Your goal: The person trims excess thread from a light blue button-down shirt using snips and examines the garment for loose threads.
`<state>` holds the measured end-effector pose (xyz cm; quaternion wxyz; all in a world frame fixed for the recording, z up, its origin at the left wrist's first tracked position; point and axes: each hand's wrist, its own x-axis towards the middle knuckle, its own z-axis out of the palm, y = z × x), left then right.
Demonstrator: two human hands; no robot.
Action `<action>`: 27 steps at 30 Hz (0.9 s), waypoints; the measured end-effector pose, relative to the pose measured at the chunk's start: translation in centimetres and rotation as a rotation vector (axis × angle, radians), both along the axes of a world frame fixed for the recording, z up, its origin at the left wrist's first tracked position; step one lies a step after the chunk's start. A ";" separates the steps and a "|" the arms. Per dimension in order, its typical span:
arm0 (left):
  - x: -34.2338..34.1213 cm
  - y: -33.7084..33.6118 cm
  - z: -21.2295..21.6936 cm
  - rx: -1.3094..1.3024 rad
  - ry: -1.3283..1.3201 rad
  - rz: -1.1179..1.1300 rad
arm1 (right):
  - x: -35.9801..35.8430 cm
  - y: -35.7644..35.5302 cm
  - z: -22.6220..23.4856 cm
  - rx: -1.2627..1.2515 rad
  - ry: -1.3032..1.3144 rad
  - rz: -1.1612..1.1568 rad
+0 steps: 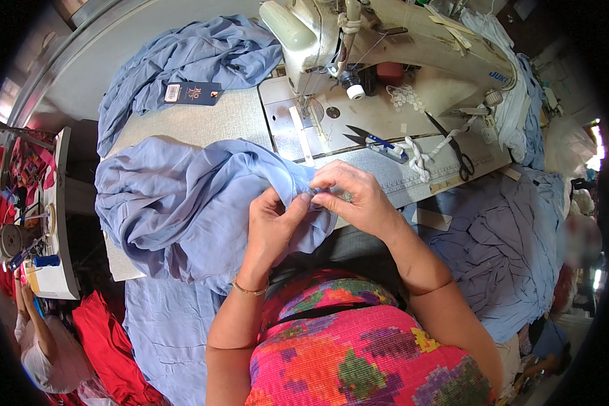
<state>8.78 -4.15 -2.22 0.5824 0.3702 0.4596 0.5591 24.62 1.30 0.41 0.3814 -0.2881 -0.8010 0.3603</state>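
Observation:
A light blue garment (pixel 176 196) lies bunched on the front left of the sewing table, with part of it hanging over the near edge. My left hand (pixel 274 220) is closed on a folded edge of it, thumb on top. Right beside it, the thumb and fingers of my right hand (pixel 355 196) pinch the same edge. Any small thing, such as a thread or button, between those fingertips is too small to make out. Beyond my hands stands a sewing machine (pixel 392 47), its needle area (pixel 311 108) a little way from the garment.
Thread snips (pixel 379 145), black scissors (pixel 457 152), a knotted white cord (pixel 416 159) and small white buttons (pixel 406 98) lie on the machine bed. Another blue garment (pixel 189 57) with a dark tag (pixel 199 93) sits at the back left. More blue cloth (pixel 501 250) is heaped at right.

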 end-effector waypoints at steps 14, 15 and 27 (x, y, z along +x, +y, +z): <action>-0.1 0.0 -0.3 0.004 0.081 -0.029 | 0.0 -0.1 -1.2 -0.421 0.135 0.005; -0.1 -0.1 -0.2 -0.005 0.080 -0.022 | 0.2 0.0 -1.1 -0.471 0.151 0.009; -0.1 -0.1 -0.1 0.015 0.058 -0.021 | 0.4 0.0 0.3 -0.239 -0.065 0.070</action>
